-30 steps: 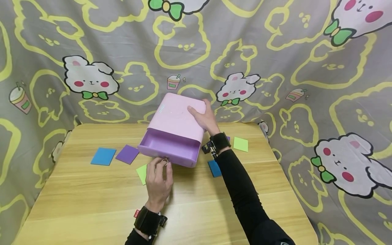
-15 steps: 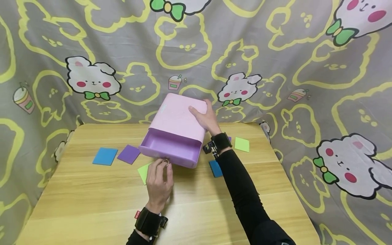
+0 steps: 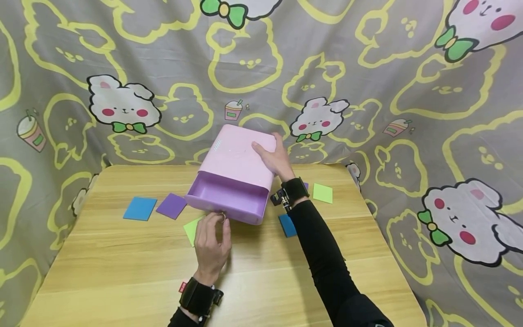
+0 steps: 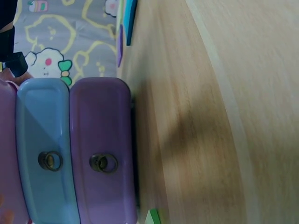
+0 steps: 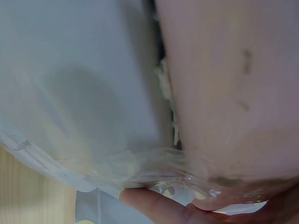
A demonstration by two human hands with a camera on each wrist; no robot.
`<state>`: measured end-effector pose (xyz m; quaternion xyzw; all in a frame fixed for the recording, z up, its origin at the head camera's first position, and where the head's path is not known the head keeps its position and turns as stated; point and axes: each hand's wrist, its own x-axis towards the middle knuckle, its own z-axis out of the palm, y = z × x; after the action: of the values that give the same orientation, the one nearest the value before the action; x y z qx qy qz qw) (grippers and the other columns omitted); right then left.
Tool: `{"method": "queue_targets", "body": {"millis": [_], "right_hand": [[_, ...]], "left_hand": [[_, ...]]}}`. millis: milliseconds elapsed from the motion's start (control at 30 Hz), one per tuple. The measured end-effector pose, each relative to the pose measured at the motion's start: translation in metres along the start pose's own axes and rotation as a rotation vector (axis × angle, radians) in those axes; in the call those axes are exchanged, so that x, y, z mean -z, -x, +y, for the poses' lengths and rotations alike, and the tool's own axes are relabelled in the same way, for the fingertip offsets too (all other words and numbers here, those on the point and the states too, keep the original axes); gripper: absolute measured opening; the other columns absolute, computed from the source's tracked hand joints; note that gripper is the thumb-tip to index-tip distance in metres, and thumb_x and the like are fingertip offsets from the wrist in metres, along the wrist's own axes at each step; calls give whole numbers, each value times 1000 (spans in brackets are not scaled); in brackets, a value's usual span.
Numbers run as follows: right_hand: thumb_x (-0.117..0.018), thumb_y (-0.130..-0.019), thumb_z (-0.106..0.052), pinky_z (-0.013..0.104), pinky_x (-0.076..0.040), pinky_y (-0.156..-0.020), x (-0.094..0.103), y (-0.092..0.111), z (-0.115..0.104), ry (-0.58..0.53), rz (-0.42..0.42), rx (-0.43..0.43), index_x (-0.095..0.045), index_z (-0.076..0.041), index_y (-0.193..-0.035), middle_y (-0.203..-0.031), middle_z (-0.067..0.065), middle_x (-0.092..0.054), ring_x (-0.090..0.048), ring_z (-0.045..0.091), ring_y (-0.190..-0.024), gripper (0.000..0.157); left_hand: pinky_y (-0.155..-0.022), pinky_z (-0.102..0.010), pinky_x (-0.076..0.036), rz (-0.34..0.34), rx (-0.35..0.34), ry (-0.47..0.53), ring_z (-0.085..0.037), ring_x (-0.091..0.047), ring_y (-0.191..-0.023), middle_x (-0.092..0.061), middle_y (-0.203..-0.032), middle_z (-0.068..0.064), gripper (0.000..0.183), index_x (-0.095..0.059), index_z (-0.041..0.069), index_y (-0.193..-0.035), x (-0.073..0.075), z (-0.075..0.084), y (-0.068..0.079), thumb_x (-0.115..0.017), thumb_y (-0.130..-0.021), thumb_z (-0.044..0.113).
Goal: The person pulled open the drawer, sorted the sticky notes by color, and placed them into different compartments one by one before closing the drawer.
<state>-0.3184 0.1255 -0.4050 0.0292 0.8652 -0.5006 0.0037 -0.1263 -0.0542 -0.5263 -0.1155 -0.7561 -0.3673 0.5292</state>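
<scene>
A small pink drawer cabinet [image 3: 241, 152] stands on the table, its purple top drawer [image 3: 204, 204] pulled part way out. Nothing shows on the visible floor of that drawer. My left hand [image 3: 212, 247] pinches the metal ring pull [image 3: 223, 217] on the drawer's front. Across the cabinet's back right corner, my right hand [image 3: 274, 159] holds it, thumb on top and fingers round the far side. Below the pulled drawer, the left wrist view has a light blue drawer [image 4: 49, 126] and a purple drawer [image 4: 100, 126], both closed with ring pulls. Right fingertips [image 5: 149, 203] touch the cabinet's edge.
Left of the cabinet lie a blue square [image 3: 140, 209], a purple square [image 3: 171, 206] and a partly covered green square [image 3: 192, 230]. To its right are another blue square [image 3: 288, 225], a green square [image 3: 323, 193] and a sliver of purple [image 3: 306, 185]. Patterned curtain [image 3: 245, 54] surrounds the table.
The head view has shifted slightly since the first frame. Both hands and the drawer look the same, apart from a slight change in how the ring sits in my left fingers.
</scene>
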Motion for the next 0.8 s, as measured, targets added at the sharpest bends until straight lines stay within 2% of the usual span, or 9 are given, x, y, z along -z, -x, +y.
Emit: {"method": "queue_targets", "body": {"millis": [67, 133, 300, 367, 500, 633, 800], "right_hand": [[-66, -85, -69, 56, -46, -109, 0, 0, -1, 10, 0, 0, -18, -28, -161, -162, 19, -35, -47, 39, -138, 98], [-64, -87, -68, 56, -52, -102, 1, -1, -2, 14, -5, -10, -17, -30, -161, -162, 19, -34, -48, 39, -137, 96], [-58, -93, -63, 53, -62, -73, 7, -1, -4, -13, -57, -36, -12, -34, -162, -164, 20, -30, -56, 41, -125, 88], [-57, -95, -62, 53, -62, -68, 9, -1, -5, -25, -87, -47, -9, -35, -162, -165, 21, -27, -59, 42, -119, 87], [-56, -95, -62, 55, -62, -70, 13, 0, -7, -42, -121, -79, -2, -40, -162, -168, 20, -21, -62, 42, -115, 89], [-56, -95, -62, 54, -62, -74, 13, 0, -7, -28, -112, -77, 0, -40, -162, -169, 19, -18, -56, 42, -124, 90], [-56, -95, -62, 49, -63, -67, 11, 1, -6, -20, -100, -68, -3, -40, -162, -167, 21, -23, -59, 43, -120, 88]], "left_hand": [[-82, -39, -54, -4, 3, 2, -34, -66, -87, -72, -98, -20, 19, -67, -7, -98, 0, 0, 0, -64, -92, 11], [-82, -39, -54, -14, 6, -1, -34, -67, -87, -72, -98, -21, 20, -66, -7, -99, 1, -1, 0, -64, -90, 11], [-84, -40, -54, -39, 15, -11, -35, -67, -89, -71, -98, -21, 20, -66, -7, -98, 2, -1, 0, -65, -89, 10], [-84, -41, -54, -44, 19, -16, -35, -67, -89, -71, -98, -21, 20, -66, -8, -98, 3, -1, 0, -65, -89, 10], [-82, -42, -55, -50, 22, -20, -36, -67, -87, -70, -96, -22, 20, -65, -8, -96, 5, -1, -2, -64, -90, 11], [-81, -41, -55, -58, 25, -19, -35, -67, -86, -70, -96, -22, 20, -65, -9, -95, 6, -1, -3, -64, -90, 11], [-82, -42, -55, -67, 35, -32, -35, -68, -87, -71, -97, -22, 20, -65, -8, -95, 8, -3, -2, -64, -90, 11]]}}
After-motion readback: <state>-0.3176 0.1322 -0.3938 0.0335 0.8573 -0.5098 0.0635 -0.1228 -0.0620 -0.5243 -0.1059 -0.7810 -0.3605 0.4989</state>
